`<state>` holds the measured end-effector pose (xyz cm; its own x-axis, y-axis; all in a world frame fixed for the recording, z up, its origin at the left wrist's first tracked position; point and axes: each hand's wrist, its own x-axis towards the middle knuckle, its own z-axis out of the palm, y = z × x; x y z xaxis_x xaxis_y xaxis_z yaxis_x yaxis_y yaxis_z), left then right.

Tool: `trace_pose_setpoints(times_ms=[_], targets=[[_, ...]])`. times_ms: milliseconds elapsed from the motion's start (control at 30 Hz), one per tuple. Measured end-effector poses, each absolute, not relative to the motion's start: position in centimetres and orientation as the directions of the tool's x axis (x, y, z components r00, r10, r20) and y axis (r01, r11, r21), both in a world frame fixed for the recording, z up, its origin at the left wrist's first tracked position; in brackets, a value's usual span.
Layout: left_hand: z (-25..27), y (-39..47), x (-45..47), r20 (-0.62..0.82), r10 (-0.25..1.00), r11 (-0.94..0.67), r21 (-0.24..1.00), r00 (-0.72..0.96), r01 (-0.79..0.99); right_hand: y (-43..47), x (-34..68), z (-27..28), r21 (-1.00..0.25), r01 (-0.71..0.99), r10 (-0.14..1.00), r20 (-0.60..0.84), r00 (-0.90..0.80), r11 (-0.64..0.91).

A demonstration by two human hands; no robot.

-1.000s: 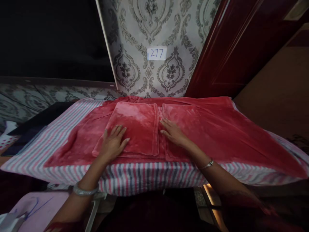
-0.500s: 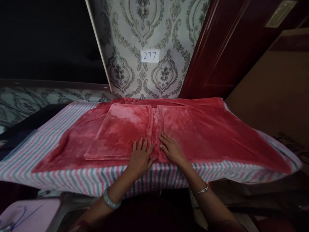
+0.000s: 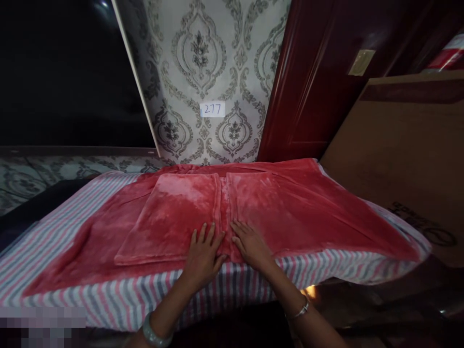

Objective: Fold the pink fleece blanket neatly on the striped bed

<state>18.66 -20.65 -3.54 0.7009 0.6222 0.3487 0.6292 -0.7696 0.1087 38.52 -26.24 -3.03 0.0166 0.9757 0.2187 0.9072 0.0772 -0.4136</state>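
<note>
A plush red blanket [image 3: 304,217] lies spread over a striped cloth, with two parts of it folded inward so their edges run side by side near the middle. My left hand [image 3: 203,251] rests flat on the left folded part [image 3: 170,217], fingers spread, close to its inner edge. On the right folded part [image 3: 253,198], my right hand [image 3: 251,244] lies with fingers stretched out, just beside its inner edge. Between the two edges a narrow strip of the blanket's lower layer shows. Both palms press on the fabric and grip nothing.
The striped cloth [image 3: 108,304] covers the table and hangs over its front edge. A large cardboard box [image 3: 406,159] stands at the right. Behind are a dark screen [image 3: 72,77], patterned wallpaper with a paper label [image 3: 212,109] reading 277, and a dark red door [image 3: 311,87].
The view has tilted up and turned somewhat to the right, so the scene sits lower and further left. Both hands keep their places on the folded parts.
</note>
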Motion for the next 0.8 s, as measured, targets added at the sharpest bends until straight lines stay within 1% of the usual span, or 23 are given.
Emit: trace_pose_setpoints(times_ms=[200,300,367,433,500,633,700,800], targets=[[-3.2,-20.9,18.5,0.32,0.589,-0.798,0.082,0.742,0.597,-26.1,38.9,-2.9,-0.464,0.88,0.971,0.24,0.018,0.098],[-2.9,-21.0,18.4,0.335,0.582,-0.805,0.104,0.741,0.585,-25.0,39.3,-1.9,-0.518,0.847,0.975,0.22,0.0,0.117],[-2.6,-21.0,18.5,0.365,0.592,-0.796,0.122,0.719,0.593,-23.5,39.4,-1.0,-0.533,0.831,0.97,0.241,-0.033,0.16],[-2.5,-20.9,18.7,0.383,0.623,-0.767,0.128,0.681,0.629,-21.6,39.2,-0.2,-0.497,0.839,0.959,0.268,-0.094,0.222],[-2.7,-20.8,19.0,0.375,0.656,-0.734,0.117,0.655,0.669,-19.7,38.7,0.3,-0.432,0.868,0.958,0.243,-0.15,0.246],[-3.8,-20.5,19.4,0.308,0.657,-0.734,0.047,0.689,0.678,-17.4,37.9,0.2,-0.323,0.93,0.985,0.052,-0.165,0.173],[-4.4,-20.4,19.5,0.282,0.648,-0.74,0.011,0.708,0.673,-17.2,37.7,-0.3,-0.307,0.939,0.987,0.016,-0.161,0.158],[-4.6,-20.3,19.4,0.279,0.651,-0.734,-0.008,0.706,0.679,-17.1,37.8,-0.9,-0.346,0.923,0.985,0.066,-0.159,0.172]])
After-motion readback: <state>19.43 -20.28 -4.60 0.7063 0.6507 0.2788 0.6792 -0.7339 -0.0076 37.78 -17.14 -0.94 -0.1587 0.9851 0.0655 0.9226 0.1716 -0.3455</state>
